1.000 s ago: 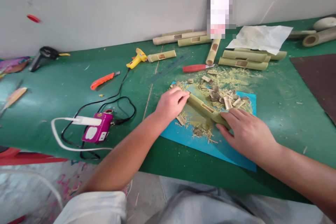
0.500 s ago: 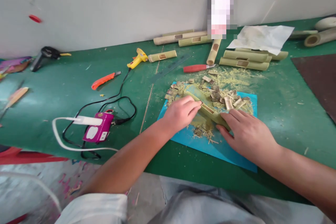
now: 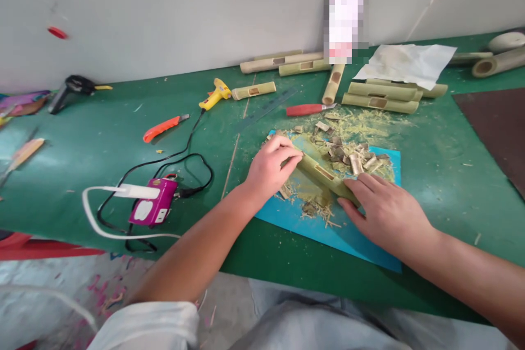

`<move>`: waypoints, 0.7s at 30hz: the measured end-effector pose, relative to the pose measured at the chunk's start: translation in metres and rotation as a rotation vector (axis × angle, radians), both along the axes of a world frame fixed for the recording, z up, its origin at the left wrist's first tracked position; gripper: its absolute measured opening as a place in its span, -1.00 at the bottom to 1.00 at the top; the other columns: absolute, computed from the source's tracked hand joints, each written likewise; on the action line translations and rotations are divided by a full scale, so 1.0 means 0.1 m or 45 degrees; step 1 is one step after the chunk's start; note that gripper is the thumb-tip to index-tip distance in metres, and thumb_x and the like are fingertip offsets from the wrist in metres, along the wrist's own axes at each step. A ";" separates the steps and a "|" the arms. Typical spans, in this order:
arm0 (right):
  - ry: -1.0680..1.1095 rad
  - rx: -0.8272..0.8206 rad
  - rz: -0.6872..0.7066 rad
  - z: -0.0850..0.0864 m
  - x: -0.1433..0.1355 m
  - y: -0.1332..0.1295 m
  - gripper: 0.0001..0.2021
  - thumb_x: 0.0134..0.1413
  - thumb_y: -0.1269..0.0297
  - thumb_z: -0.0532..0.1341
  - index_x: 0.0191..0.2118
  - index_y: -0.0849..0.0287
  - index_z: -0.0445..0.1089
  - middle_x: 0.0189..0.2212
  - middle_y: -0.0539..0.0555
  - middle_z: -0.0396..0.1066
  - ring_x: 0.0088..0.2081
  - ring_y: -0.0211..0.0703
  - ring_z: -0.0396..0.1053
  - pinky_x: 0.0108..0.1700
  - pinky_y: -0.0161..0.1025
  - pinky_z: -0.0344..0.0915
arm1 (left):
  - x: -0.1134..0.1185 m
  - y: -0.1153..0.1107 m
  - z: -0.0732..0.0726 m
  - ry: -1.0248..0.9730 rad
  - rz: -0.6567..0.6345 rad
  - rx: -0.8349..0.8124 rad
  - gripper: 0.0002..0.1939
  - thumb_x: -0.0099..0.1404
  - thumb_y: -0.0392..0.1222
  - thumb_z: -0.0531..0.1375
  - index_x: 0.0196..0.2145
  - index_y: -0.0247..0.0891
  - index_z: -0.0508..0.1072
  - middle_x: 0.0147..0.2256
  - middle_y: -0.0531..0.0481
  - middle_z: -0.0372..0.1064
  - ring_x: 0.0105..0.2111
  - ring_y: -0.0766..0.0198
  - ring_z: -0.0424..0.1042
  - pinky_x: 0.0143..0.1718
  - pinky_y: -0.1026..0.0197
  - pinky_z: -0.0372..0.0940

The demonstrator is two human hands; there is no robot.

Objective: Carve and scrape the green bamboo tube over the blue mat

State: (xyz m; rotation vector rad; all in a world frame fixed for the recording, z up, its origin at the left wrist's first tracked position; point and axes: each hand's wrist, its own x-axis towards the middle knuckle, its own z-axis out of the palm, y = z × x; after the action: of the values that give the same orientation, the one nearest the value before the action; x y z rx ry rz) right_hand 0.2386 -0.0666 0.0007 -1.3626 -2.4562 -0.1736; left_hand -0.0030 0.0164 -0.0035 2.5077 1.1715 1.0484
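A green bamboo tube (image 3: 325, 172) with a rectangular slot lies slantwise over a blue mat (image 3: 369, 251). At its upper left end my left hand (image 3: 273, 167) has its fingers and thumb closed on the tube. My right hand (image 3: 388, 208) grips the lower right end, thumb on the near side and fingers on the far side. Bamboo chips (image 3: 353, 157) and pale shavings lie around the tube on the mat. Behind them rests a red-handled knife (image 3: 305, 110).
Slotted bamboo tubes (image 3: 379, 103) lie at the back, some under white paper (image 3: 404, 63). A yellow glue gun (image 3: 215, 94), an orange cutter (image 3: 164, 128) and a purple power adapter (image 3: 153, 201) with cables are on the left. A dark mat (image 3: 498, 131) lies right.
My left hand has moved left along the tube, from beside the slot to nearer its upper left end. The right hand keeps its hold, and the tube has hardly moved.
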 end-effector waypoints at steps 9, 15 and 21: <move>-0.014 0.019 -0.011 0.03 0.00 -0.01 -0.78 0.23 0.23 0.12 -0.28 0.26 0.42 -0.42 0.10 0.39 -0.38 -0.11 0.35 -0.34 -0.19 0.19 | 0.01 0.01 -0.08 -0.152 0.132 -0.119 -0.88 0.32 -0.32 0.21 -0.16 -0.27 0.43 -0.39 0.02 0.44 -0.46 0.40 0.39 -0.38 0.32 0.38; -0.012 0.015 -0.013 0.01 -0.01 0.01 -0.78 0.23 0.22 0.12 -0.26 0.27 0.42 -0.43 0.09 0.38 -0.38 -0.11 0.35 -0.34 -0.18 0.19 | -0.01 -0.01 -0.01 -0.157 0.067 -0.233 -0.86 0.32 -0.42 0.12 -0.24 -0.28 0.45 -0.34 -0.02 0.45 -0.38 0.37 0.42 -0.33 0.31 0.37; 0.002 0.022 0.003 0.01 0.00 0.00 -0.77 0.23 0.24 0.12 -0.27 0.29 0.43 -0.42 0.12 0.39 -0.39 -0.11 0.35 -0.35 -0.19 0.19 | -0.04 0.00 -0.01 -0.131 0.049 -0.149 -0.86 0.33 -0.33 0.18 -0.20 -0.29 0.54 -0.29 -0.07 0.47 -0.40 0.37 0.41 -0.32 0.28 0.38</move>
State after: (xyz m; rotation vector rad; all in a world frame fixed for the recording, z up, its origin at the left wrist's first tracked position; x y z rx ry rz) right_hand 0.2383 -0.0662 0.0021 -1.3522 -2.4487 -0.1929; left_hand -0.0073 0.0167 -0.0043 2.3227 1.2192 1.0721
